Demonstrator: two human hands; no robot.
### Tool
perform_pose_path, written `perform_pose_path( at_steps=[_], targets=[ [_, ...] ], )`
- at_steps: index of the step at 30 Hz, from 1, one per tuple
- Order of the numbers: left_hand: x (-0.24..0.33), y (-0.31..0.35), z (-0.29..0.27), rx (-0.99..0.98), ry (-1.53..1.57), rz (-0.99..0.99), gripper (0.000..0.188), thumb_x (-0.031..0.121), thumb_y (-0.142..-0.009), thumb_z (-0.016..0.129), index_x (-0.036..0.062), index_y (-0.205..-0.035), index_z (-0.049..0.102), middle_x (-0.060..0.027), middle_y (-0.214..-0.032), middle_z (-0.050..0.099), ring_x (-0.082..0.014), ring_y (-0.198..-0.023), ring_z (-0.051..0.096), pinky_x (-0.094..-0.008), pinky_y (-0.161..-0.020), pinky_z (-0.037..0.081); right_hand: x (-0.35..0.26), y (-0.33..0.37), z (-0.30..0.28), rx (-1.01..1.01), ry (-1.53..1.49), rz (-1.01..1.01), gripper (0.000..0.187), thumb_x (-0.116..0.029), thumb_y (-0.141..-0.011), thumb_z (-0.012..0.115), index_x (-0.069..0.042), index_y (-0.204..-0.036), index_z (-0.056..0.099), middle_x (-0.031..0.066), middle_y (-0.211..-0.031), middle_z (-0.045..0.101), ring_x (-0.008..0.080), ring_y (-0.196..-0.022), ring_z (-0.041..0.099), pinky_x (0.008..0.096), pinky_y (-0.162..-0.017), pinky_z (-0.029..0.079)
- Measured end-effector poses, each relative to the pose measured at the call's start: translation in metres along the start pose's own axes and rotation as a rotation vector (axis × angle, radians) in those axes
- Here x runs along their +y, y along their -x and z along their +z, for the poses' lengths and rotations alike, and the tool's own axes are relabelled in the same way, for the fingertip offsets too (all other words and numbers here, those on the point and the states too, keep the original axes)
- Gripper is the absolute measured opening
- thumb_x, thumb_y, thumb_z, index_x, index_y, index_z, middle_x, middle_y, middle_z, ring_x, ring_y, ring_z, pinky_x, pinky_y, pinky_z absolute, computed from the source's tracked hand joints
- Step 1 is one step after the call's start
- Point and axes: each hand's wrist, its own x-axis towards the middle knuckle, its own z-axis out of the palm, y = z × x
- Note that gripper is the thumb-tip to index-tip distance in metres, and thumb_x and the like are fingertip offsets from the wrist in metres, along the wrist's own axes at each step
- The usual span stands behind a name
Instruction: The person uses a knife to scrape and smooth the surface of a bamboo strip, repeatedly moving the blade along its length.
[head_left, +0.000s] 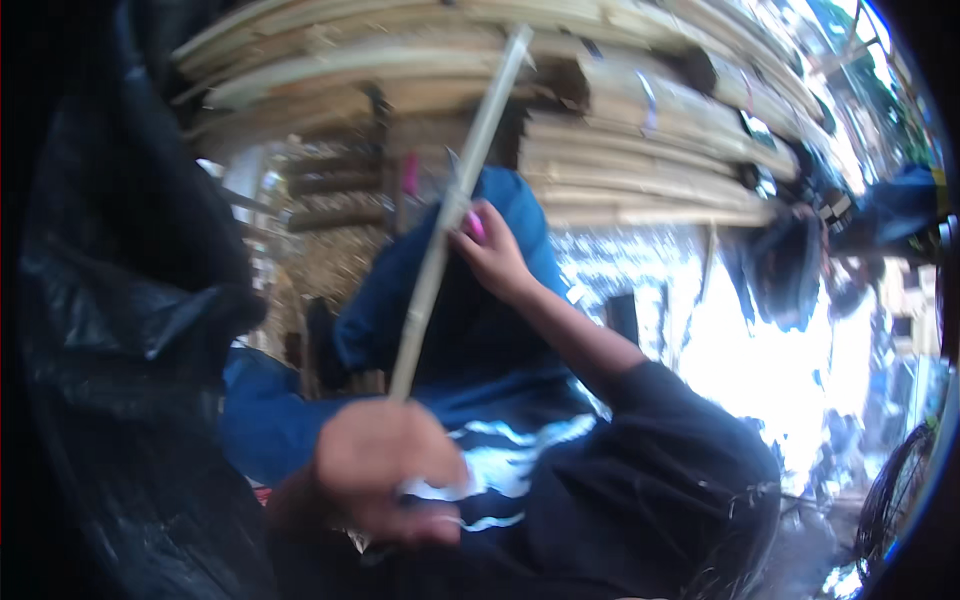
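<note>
A long, pale strip of what looks like bamboo (pixel 440 240) slants up from low centre toward the stacked poles. My right hand (pixel 495 260) is closed beside its middle, thumb and fingers against the strip. A small bright pink object (pixel 475 228) shows in that grip; its kind is too blurred to make out. My left hand (pixel 390 455) is at the strip's lower end, smeared by motion. It covers that end, so whether its fingers grip the strip is hidden. Dark blue trousers (pixel 520 215) on my bent leg lie behind the strip.
Cut bamboo poles (pixel 650 165) are stacked across the far side. A black plastic sheet (pixel 130 320) hangs along the left. Another pink item (pixel 411 173) stands near the stack. Dark coiled strands (pixel 895 490) lie at lower right, beside glaring light.
</note>
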Motion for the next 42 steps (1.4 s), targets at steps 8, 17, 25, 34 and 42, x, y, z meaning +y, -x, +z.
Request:
perform_pose_path(
  at_steps=[8, 17, 25, 34, 42],
  targets=[
    [-0.128, 0.096, -0.001, 0.192, 0.187, -0.781, 0.039, 0.031, -0.092, 0.065, 0.0012, -0.114, 0.056, -0.0071, -0.097, 0.065, -0.0162, -0.093, 0.062, -0.0324, -0.085, 0.05, -0.043, 0.005, 0.022, 0.004, -0.179, 0.128, 0.018, -0.01, -0.093, 0.062, -0.007, -0.103, 0.047, -0.0043, -0.08, 0.048, 0.0029, -0.073, 0.044, 0.0189, -0.066, 0.039],
    [-0.135, 0.106, -0.032, 0.561, 0.586, -0.547, 0.029, 0.025, -0.098, 0.052, 0.0025, -0.117, 0.052, -0.0021, -0.084, 0.058, -0.0089, -0.072, 0.058, -0.025, -0.068, 0.05, -0.066, -0.103, 0.097, -0.177, -0.039, 0.018, 0.016, -0.013, -0.093, 0.062, -0.006, -0.1, 0.049, -0.0028, -0.08, 0.05, 0.0049, -0.07, 0.044, 0.0207, -0.062, 0.039],
    [-0.164, 0.108, -0.058, 0.629, 0.269, -0.661, 0.047, 0.035, -0.097, 0.055, 0.0001, -0.126, 0.044, -0.0068, -0.097, 0.059, -0.0129, -0.082, 0.06, -0.0276, -0.075, 0.05, -0.024, -0.192, 0.117, 0.05, -0.254, 0.046, 0.016, -0.02, -0.093, 0.06, -0.006, -0.101, 0.055, -0.0001, -0.071, 0.057, 0.0055, -0.049, 0.042, 0.0217, -0.043, 0.034],
    [-0.186, 0.102, -0.05, 0.679, 0.308, -0.776, 0.048, 0.032, -0.098, 0.055, 0.0008, -0.132, 0.043, -0.0101, -0.107, 0.06, -0.0159, -0.091, 0.061, -0.0302, -0.081, 0.05, 0.032, -0.194, 0.088, 0.168, -0.53, 0.306, 0.037, -0.045, -0.095, 0.051, -0.008, -0.092, 0.053, 0.0065, -0.073, 0.061, 0.0102, -0.043, 0.043, 0.0242, -0.038, 0.032],
    [-0.147, 0.088, -0.04, 0.706, 0.223, -1.067, 0.043, 0.039, -0.101, 0.042, 0.0082, -0.132, 0.044, -0.0096, -0.111, 0.062, -0.0188, -0.097, 0.063, -0.0285, -0.079, 0.048, 0.001, -0.183, 0.087, -0.037, -0.543, 0.256, 0.046, -0.048, -0.097, 0.039, -0.009, -0.079, 0.056, 0.0059, -0.064, 0.058, 0.0101, -0.047, 0.041, 0.0278, -0.044, 0.032]
  ],
)
